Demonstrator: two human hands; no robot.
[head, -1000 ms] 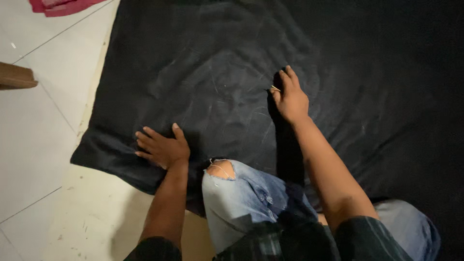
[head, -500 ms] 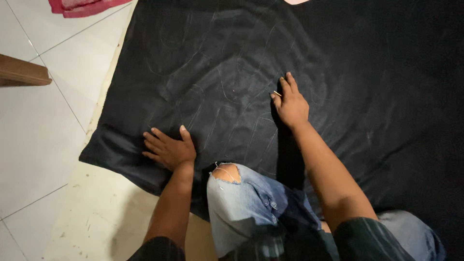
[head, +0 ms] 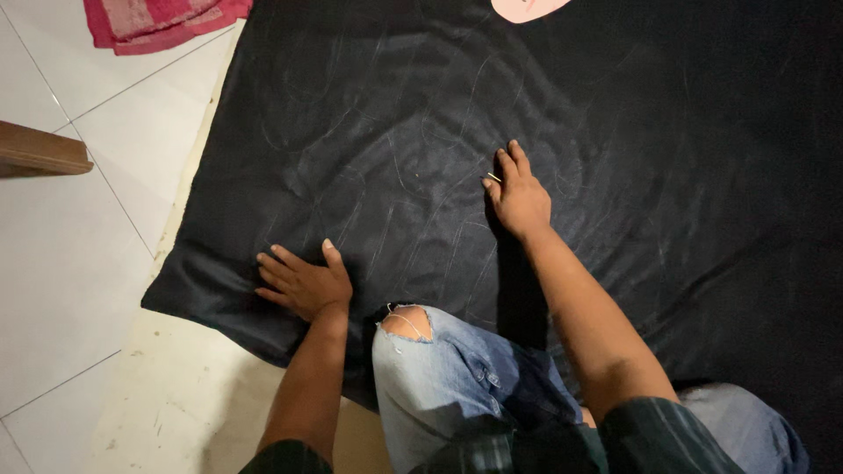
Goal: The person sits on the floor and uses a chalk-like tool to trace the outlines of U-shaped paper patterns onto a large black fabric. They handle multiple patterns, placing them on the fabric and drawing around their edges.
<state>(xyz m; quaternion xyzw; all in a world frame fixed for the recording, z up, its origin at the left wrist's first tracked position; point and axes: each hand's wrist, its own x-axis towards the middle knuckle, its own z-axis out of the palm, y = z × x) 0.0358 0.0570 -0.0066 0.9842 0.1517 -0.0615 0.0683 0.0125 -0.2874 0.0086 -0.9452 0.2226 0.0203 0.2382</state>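
Nearby, pink towel (head: pixel 158 22), wooden edge (head: pixel 39 151), black cloth (head: pixel 527 105)

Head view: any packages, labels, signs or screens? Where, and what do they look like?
None in view. Only a black cloth spread on the white tiled floor, with both hands pressed flat on it: left hand near its corner, right hand further in. A pink-red towel lies at the top left.
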